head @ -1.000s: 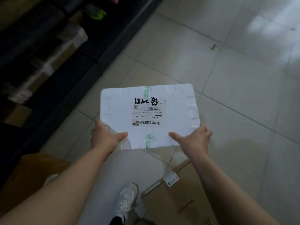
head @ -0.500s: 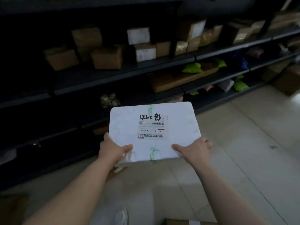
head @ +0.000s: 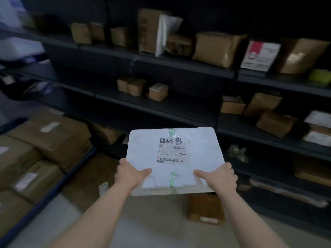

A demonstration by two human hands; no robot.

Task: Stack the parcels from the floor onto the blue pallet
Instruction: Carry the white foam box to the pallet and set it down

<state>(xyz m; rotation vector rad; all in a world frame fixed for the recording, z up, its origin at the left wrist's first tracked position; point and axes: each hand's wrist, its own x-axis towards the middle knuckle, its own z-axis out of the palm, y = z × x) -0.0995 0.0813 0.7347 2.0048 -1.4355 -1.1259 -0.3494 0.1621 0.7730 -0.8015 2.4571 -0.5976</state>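
We held a white foam box (head: 174, 158) aloft, left hand (head: 129, 174) and right hand (head: 219, 178) clamped on its near corners, thumbs on top, dark shelves (head: 179, 108) behind, brown boxes (head: 48, 140) stacked at left.

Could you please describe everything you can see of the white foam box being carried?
The white foam box is a flat, rounded-cornered rectangle that looks like polystyrene, lid on. A shipping label with barcodes and black handwriting sits on top, and green-printed tape runs across the middle. It is held off the floor, roughly level, in front of the dark shelves. The left hand and right hand each keep a grip on a near corner, thumbs on top.
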